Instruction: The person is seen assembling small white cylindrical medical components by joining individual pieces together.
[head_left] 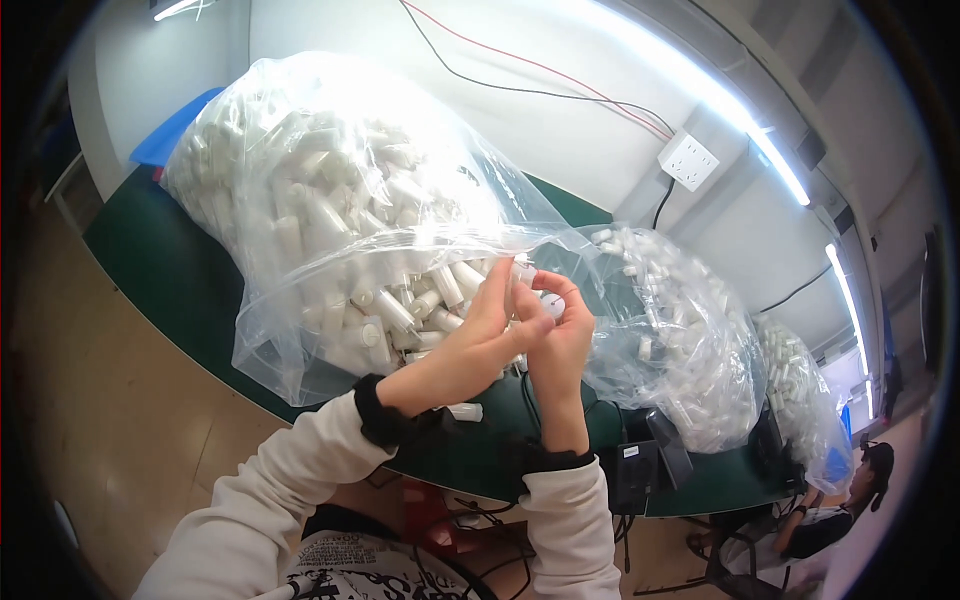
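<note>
My left hand [468,345] and my right hand [562,345] meet in front of the open mouth of a large clear plastic bag [265,350]. The bag is full of white translucent plastic cylinders [393,310]. Between the fingertips of both hands sits a small translucent white piece [523,271], partly covered by them. Held in the curled fingers of my right hand is a white round-ended plastic piece [553,305]. My left thumb reaches across toward the right hand. One loose cylinder [465,411] lies on the green table below my left wrist.
The green table [160,262] curves around in front of me. A clear bag of small white parts [690,330] stands to the right, another bag [800,400] beyond it. Black box-shaped devices [648,455] and cables sit at the near edge. A person [835,520] is seated far right.
</note>
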